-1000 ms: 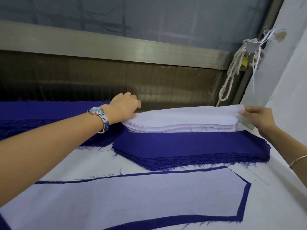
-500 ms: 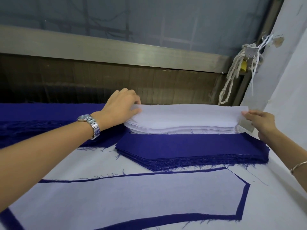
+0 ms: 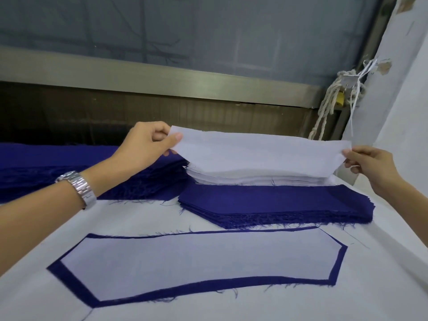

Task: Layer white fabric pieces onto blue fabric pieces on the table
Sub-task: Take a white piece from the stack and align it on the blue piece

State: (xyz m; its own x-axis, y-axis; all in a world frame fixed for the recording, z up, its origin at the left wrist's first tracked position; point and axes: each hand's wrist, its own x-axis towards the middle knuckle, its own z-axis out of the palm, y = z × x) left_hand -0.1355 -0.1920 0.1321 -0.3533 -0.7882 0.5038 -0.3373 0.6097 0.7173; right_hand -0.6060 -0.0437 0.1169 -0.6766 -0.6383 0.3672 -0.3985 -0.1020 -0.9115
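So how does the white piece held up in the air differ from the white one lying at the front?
The held white piece hangs above the white stack; the front white piece lies flat on a blue piece that frames it. The left hand and right hand pinch the held one's ends; nothing touches the front one. Both are white and long with angled ends.

On the table (image 3: 393, 286), a blue stack (image 3: 275, 202) lies below and between the left hand (image 3: 148, 144) and right hand (image 3: 370, 165), with a white stack (image 3: 254, 177) just behind it. A blue pile (image 3: 69, 172) lies under the left hand. Nearer than both hands lies a white-topped blue piece (image 3: 69, 278).
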